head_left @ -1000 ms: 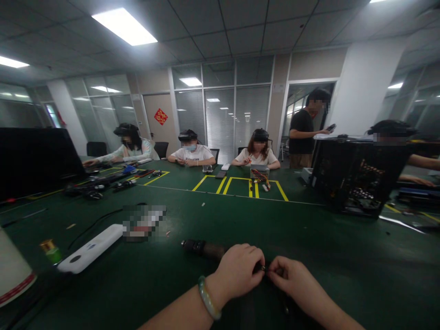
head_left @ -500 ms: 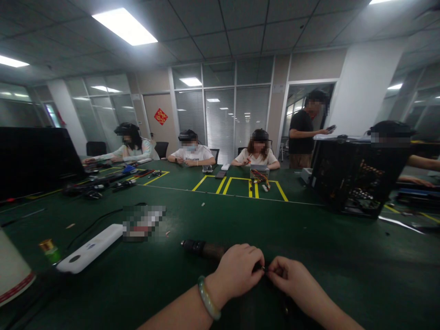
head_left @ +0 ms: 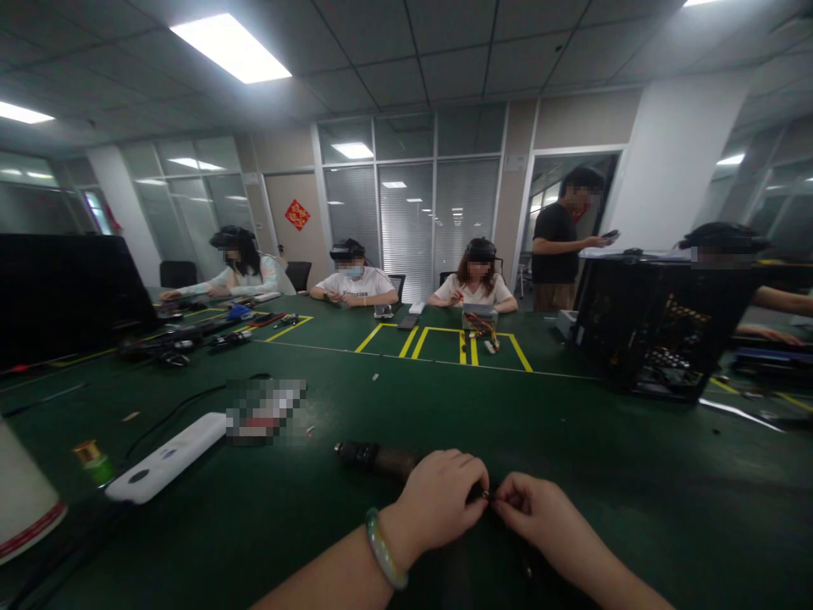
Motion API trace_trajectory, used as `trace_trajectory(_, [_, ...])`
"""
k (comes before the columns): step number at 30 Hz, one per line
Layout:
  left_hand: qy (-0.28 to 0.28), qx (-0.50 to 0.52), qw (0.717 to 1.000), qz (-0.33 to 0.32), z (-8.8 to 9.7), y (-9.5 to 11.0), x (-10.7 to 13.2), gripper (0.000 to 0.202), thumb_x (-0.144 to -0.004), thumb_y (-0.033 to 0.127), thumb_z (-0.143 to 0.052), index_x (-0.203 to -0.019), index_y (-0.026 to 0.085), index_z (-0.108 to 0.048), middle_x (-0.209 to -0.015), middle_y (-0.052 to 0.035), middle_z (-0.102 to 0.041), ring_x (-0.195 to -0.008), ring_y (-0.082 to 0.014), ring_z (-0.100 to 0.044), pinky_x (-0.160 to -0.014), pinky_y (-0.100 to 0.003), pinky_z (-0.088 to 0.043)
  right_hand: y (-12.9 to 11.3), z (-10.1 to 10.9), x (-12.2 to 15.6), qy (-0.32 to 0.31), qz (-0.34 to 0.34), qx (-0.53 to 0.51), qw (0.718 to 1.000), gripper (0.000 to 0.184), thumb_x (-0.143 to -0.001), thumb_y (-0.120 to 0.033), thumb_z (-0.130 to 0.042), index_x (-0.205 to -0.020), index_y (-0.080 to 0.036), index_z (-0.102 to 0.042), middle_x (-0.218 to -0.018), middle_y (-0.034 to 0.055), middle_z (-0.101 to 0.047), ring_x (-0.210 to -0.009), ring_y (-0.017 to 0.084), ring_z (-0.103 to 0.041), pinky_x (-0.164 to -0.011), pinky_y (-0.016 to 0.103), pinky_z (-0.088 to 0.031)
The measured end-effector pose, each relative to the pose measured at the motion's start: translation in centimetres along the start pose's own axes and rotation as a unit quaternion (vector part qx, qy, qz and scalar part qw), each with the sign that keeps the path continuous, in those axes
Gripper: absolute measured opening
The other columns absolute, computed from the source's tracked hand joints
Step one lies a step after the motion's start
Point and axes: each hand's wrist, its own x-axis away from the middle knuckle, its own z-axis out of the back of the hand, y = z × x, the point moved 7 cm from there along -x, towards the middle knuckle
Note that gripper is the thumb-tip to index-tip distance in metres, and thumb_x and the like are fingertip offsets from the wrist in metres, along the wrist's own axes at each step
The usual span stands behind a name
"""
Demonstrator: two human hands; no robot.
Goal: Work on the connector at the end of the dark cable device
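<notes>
My left hand (head_left: pixel 438 500), with a pale green bangle on the wrist, is closed around a dark cylindrical tool (head_left: pixel 374 458) that lies on the green table (head_left: pixel 406 398) and sticks out to the left. Fingertip to fingertip with it, my right hand (head_left: pixel 539 512) pinches a small part (head_left: pixel 488 495) at the tool's near end. The part is too small and dark to make out. Both hands rest low at the table's near edge.
A white power strip (head_left: pixel 166 457) with a black cable lies to the left, beside a small spool (head_left: pixel 91 457) and a white cup (head_left: pixel 22 500). An open black computer case (head_left: pixel 660 326) stands at the right. Several people sit across the table; one stands at the back.
</notes>
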Motion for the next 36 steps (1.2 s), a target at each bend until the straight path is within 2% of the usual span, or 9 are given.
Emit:
trace_trajectory(16, [-0.009,-0.006,1.000,0.006,0.22,0.12,-0.08,0.014,-0.083,0.027,-0.065,-0.093,0.022,-0.058,-0.094,0.0008,-0.062,-0.091,-0.0187,-0.056,-0.080,-0.031,-0.041,0.14,-0.11,-0.22,0.001,0.006,0.007,1.000,0.011,-0.085,-0.026,-0.058,-0.082,-0.019,-0.067,-0.071,-0.0011,-0.068,-0.063,0.013,-0.060,-0.053,0.019,-0.038])
trace_trajectory(26, [0.005,0.001,1.000,0.001,0.28,0.05,-0.06,0.013,-0.082,0.028,-0.064,-0.092,0.023,-0.057,-0.092,0.0013,-0.062,-0.089,-0.0187,-0.056,-0.079,-0.031,-0.041,0.54,-0.21,-0.09,-0.008,0.003,-0.013,1.000,0.012,-0.085,-0.028,-0.059,-0.084,-0.019,-0.067,-0.072,-0.0008,-0.068,-0.063,0.014,-0.061,-0.051,0.019,-0.037])
trace_trajectory(36, [0.004,0.004,1.000,-0.001,0.25,0.05,0.00,0.014,-0.082,0.029,-0.064,-0.092,0.023,-0.057,-0.091,0.0015,-0.062,-0.088,-0.0188,-0.056,-0.078,-0.031,-0.041,0.02,0.01,-0.01,-0.004,-0.004,-0.006,1.000,0.011,-0.085,-0.027,-0.059,-0.084,-0.019,-0.067,-0.073,-0.0005,-0.069,-0.062,0.014,-0.060,-0.052,0.019,-0.038])
